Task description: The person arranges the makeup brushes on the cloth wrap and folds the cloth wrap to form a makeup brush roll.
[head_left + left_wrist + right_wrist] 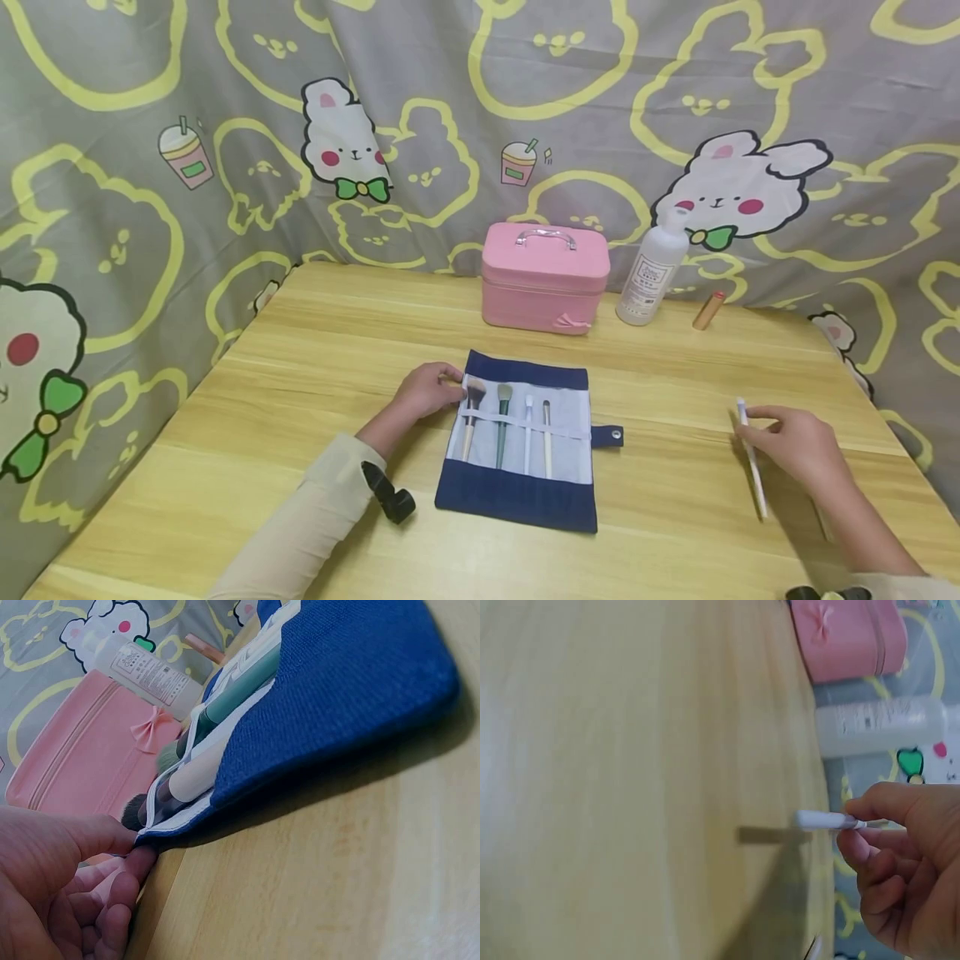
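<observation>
A navy brush roll (517, 507) lies unfolded on the table with a pale lining. Several makeup brushes stand in its slots under a white elastic band, among them a fluffy dark-tipped brush (476, 396) and a green-handled brush (501, 437). My left hand (427, 390) pinches the roll's left edge between thumb and forefinger, beside the fluffy brush. Off to the right, my right hand (798, 442) pinches a slim white makeup brush (754, 477) near its upper end. In the right wrist view that white brush (819, 820) sticks out past the thumb and forefinger.
At the back of the wooden table (337, 333) stand a pink case (543, 283) with a silver handle, a clear pump bottle (648, 275) and a small orange tube (708, 312). Another thin stick (821, 521) lies beside my right forearm. A patterned curtain (435, 75) hangs behind.
</observation>
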Demonstrator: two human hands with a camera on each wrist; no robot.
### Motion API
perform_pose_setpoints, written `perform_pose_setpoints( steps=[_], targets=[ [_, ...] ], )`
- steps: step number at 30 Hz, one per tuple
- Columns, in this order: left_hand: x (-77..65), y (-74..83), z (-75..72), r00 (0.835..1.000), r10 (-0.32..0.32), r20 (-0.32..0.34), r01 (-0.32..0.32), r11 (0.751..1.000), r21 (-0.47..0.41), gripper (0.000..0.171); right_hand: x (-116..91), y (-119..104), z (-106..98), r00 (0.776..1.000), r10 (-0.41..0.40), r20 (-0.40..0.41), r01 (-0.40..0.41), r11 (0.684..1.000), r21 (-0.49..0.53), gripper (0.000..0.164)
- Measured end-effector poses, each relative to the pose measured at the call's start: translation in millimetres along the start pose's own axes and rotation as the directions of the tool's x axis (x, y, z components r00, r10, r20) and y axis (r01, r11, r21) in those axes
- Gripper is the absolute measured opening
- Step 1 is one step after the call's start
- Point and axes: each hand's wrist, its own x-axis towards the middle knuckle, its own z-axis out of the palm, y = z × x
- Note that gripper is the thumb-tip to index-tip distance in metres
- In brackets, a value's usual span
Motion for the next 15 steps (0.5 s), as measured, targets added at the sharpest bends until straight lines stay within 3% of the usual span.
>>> perform_pose_setpoints(
  steps=[15],
  targets=[
    [0.1, -2.3, 1.3, 1.000, 0.016, -0.013, -0.016, 1.000, -0.007, 0.030, 7, -75, 13, 0.973, -0.134, -0.187, 0.164, 0.974, 0.154, 0.040]
  ],
)
